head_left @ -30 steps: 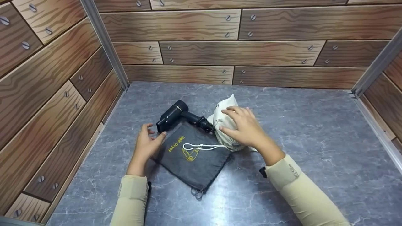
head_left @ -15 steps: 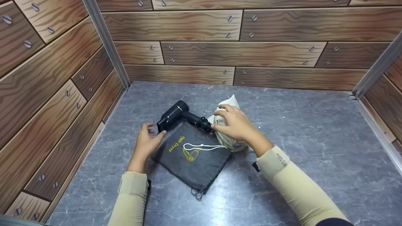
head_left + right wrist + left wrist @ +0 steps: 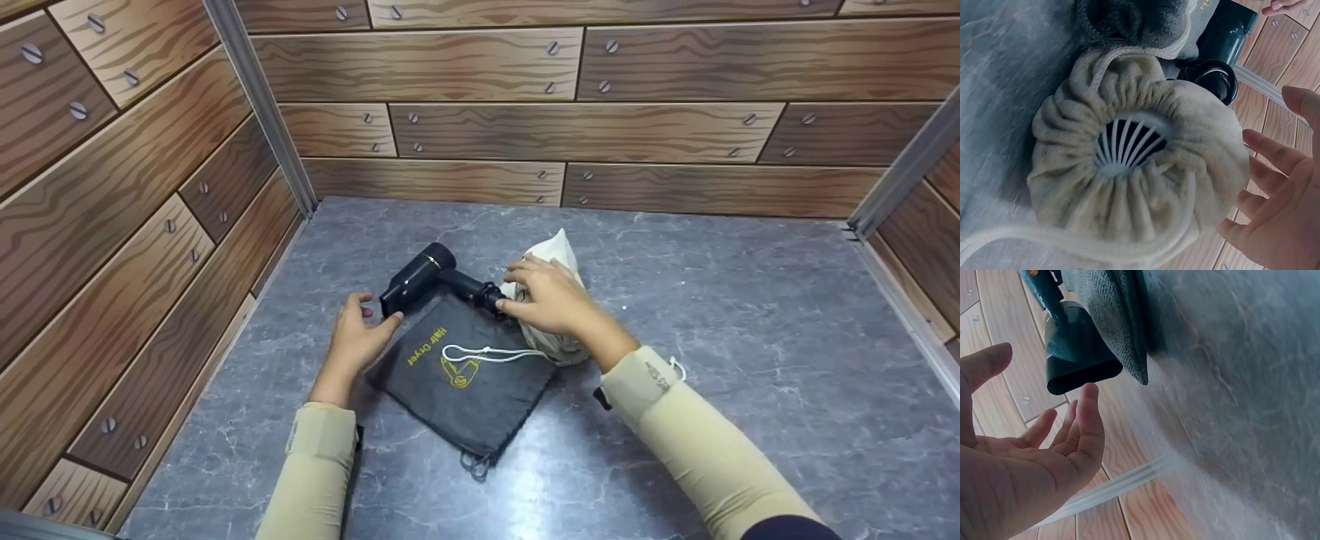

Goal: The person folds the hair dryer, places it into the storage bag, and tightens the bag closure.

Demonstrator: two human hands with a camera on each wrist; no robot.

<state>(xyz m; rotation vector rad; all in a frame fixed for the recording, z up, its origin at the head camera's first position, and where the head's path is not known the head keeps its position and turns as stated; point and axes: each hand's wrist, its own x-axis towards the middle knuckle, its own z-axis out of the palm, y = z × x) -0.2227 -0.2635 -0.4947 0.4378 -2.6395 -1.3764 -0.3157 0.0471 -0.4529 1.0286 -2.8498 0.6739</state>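
A black hair dryer [image 3: 420, 276] lies partly over a dark grey drawstring bag [image 3: 465, 405] printed "Hair Dryer" in yellow. My left hand [image 3: 355, 337] is beside the nozzle, thumb and fingers parted around nothing; in the left wrist view a fingertip comes right up under the nozzle [image 3: 1085, 371]. Over the cream drawstring bag [image 3: 555, 247] hovers my right hand [image 3: 551, 298], its fingers loosely spread and its thumb near the dryer's cord-wrapped handle end. Through the cream bag's gathered mouth, white ribs [image 3: 1129, 143] of something inside show in the right wrist view.
A white cord loop [image 3: 491, 354] lies across the grey bag. Wood-patterned walls [image 3: 480, 131] close off the back and both sides of the grey marbled surface [image 3: 720, 300]. Metal strips [image 3: 259, 97] run along the corners.
My right hand has shifted left across the cream bag, toward the hair dryer's handle end. The left hand holds its place by the nozzle. The head view has moved slightly.
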